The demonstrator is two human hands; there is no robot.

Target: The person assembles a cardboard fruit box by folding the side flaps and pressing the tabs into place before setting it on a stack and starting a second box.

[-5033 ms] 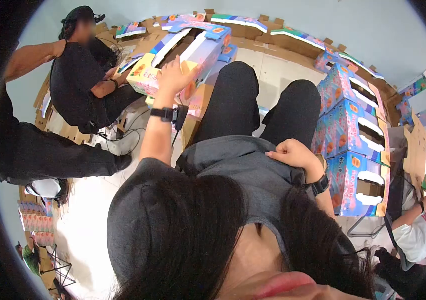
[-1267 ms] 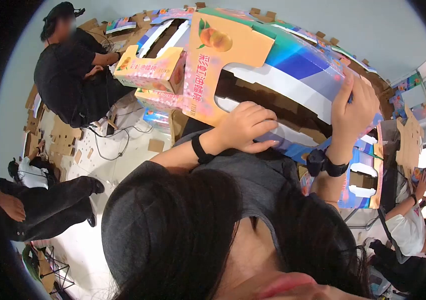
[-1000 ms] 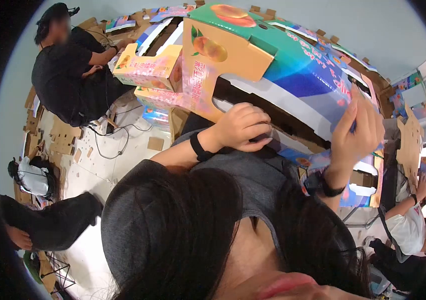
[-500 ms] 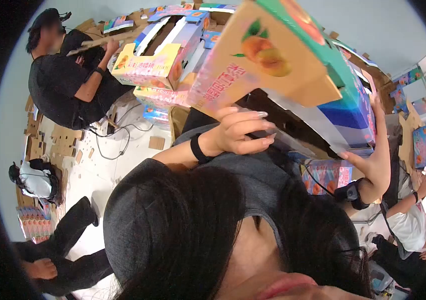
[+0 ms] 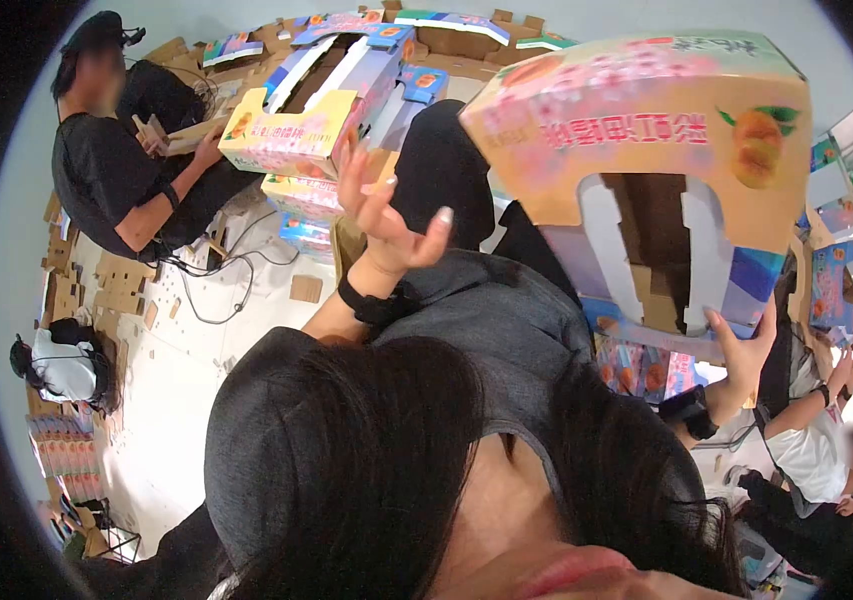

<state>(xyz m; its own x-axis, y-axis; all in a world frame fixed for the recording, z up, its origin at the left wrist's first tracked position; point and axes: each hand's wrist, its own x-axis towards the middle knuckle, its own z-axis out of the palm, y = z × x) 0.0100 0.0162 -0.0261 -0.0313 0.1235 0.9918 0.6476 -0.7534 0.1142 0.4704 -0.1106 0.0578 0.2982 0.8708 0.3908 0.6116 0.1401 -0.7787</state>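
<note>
A printed cardboard fruit box (image 5: 646,130) with peach pictures and upside-down lettering stands tilted before me, its cut-out opening towards me. My right hand (image 5: 746,350) grips its lower right corner, thumb on the near edge and fingers round the side. My left hand (image 5: 386,220) is raised off the box, fingers apart and empty. Beyond that hand, a similar box (image 5: 291,135) with an open slot in its top rests on other printed boxes (image 5: 304,196).
A person in black (image 5: 116,160) at the left handles cardboard pieces. Cardboard scraps (image 5: 136,280) and a black cable (image 5: 231,305) lie on the floor. Stacked printed boxes (image 5: 66,455) stand lower left. Another person in white (image 5: 811,450) is at the right.
The box has turned, bringing its lettered panel and cut-out opening into view. My left hand has come away from it and opened, moving left. My right hand has lowered, still gripping.
</note>
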